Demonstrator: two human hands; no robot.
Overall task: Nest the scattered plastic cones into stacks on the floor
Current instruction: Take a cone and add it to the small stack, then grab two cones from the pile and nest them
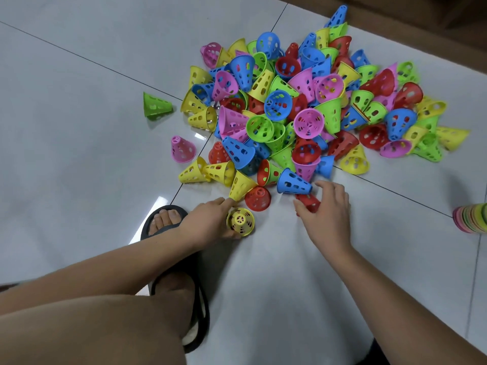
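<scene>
Cones (pixel 303 101) of coloured plastic lie heaped on pale floor tiles (pixel 79 101). The left hand (pixel 208 219) holds a yellow cone (pixel 240 222), standing tip up; the right hand (pixel 329 206) curls round a red cone (pixel 308 202) beside the heap. Gathering seems under way; next, one likely slips over the other, tips aligned. No writing shows.
</scene>
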